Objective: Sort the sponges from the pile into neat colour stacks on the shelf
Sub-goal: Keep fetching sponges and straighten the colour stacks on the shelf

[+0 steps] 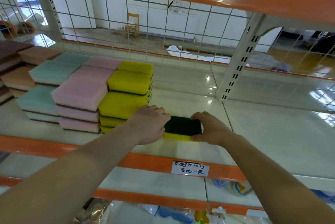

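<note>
A yellow sponge (181, 129) lies flat, dark green scourer side up, on the white shelf (253, 133), just right of neat yellow stacks (126, 95), pink stacks (81, 100) and blue stacks (43, 89)

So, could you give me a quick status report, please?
Both hands, left and right, grip one sponge, green side up, on shelf. Beside yellow stack. Nothing in the way.

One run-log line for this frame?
both hands grip green-topped yellow sponge | on white shelf | beside yellow sponge stacks
</note>
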`<state>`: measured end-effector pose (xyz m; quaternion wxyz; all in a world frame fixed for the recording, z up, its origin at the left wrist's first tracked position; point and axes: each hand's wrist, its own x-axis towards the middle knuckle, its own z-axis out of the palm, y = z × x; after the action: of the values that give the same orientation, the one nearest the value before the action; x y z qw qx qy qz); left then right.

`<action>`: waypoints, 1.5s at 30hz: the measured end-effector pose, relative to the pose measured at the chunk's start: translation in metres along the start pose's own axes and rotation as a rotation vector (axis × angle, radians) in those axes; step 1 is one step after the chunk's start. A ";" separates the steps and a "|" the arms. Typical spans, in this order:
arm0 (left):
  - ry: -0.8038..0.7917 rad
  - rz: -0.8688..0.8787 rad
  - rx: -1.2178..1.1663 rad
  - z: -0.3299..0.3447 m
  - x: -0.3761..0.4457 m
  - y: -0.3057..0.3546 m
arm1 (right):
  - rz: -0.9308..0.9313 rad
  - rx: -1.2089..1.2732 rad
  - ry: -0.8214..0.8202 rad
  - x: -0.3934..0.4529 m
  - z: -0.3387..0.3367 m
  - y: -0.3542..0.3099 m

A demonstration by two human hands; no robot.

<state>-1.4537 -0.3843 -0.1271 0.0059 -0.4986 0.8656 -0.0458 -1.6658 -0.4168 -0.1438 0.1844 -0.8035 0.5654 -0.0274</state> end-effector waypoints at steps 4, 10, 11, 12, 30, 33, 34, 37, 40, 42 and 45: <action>0.044 0.016 -0.018 -0.002 -0.002 0.001 | -0.012 0.045 0.069 -0.010 -0.008 -0.002; 0.105 0.039 0.018 -0.008 -0.003 0.005 | -0.047 0.120 0.122 -0.028 -0.022 -0.010; 0.123 0.040 0.025 -0.008 -0.003 0.004 | -0.055 0.126 0.126 -0.030 -0.023 -0.012; 0.138 0.049 0.031 -0.010 -0.004 0.004 | -0.061 0.124 0.135 -0.033 -0.024 -0.013; 0.163 0.049 -0.047 -0.029 -0.023 0.001 | -0.045 0.102 0.179 -0.048 -0.034 -0.024; 0.137 -0.016 -0.107 -0.034 -0.023 -0.003 | -0.066 0.010 0.211 -0.050 -0.036 -0.026; 0.132 -0.049 -0.147 -0.035 -0.023 -0.004 | -0.080 -0.036 0.223 -0.050 -0.035 -0.027; 0.148 -0.144 -0.290 -0.039 -0.022 -0.009 | -0.150 -0.190 0.266 -0.051 -0.033 -0.035; 0.198 -0.202 -0.408 -0.042 -0.021 -0.012 | -0.195 -0.295 0.302 -0.049 -0.032 -0.043; 0.212 -0.233 -0.483 -0.046 -0.020 -0.012 | -0.200 -0.333 0.310 -0.047 -0.031 -0.048; 0.192 -0.274 -0.579 -0.051 -0.019 -0.011 | -0.200 -0.367 0.326 -0.046 -0.028 -0.051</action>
<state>-1.4372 -0.3700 -0.0757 -0.2237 -0.5847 0.7643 0.1549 -1.6432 -0.3671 -0.0937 -0.0615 -0.8602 0.5011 -0.0717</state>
